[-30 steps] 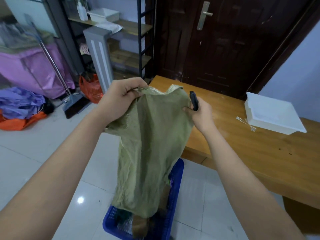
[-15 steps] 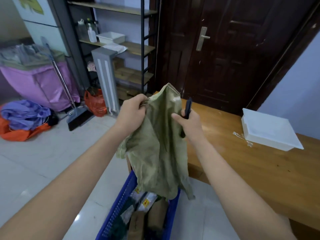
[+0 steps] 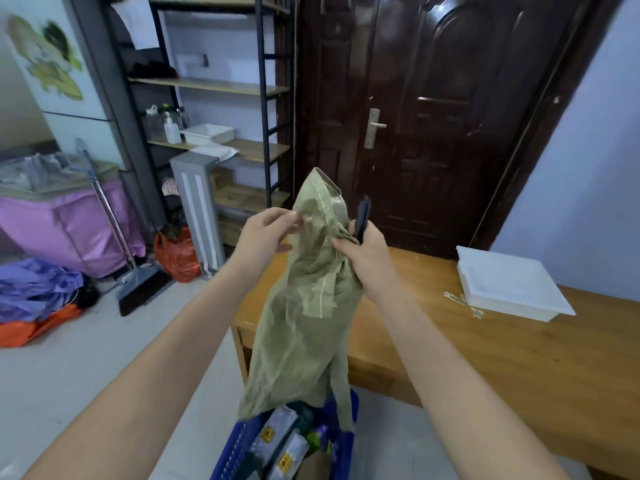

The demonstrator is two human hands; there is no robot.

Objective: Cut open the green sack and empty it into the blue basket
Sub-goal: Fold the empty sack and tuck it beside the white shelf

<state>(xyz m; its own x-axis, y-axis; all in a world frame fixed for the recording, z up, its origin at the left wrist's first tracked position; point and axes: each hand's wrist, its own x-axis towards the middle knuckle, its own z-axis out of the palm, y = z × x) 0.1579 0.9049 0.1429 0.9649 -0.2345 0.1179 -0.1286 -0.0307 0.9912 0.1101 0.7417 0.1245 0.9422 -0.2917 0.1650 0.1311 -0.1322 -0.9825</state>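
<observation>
Above the blue plastic basket (image 3: 239, 445) on the pale tiled floor hangs the limp green woven sack (image 3: 304, 327), held upside down with its open mouth reaching down to the basket's contents — silver packets (image 3: 277, 441) and a brown box. The left hand (image 3: 266, 233) pinches the sack's upper stitched edge between thumb and fingertips. The right hand (image 3: 367, 258) grips bunched fabric just opposite, close beside the left, and also clasps a dark slim cutter (image 3: 362, 216) pointing upward. Behind stands a wooden table (image 3: 485, 358) bearing a white plastic tray (image 3: 505, 285).

White box (image 3: 509, 289) on wooden table (image 3: 485, 358)
</observation>
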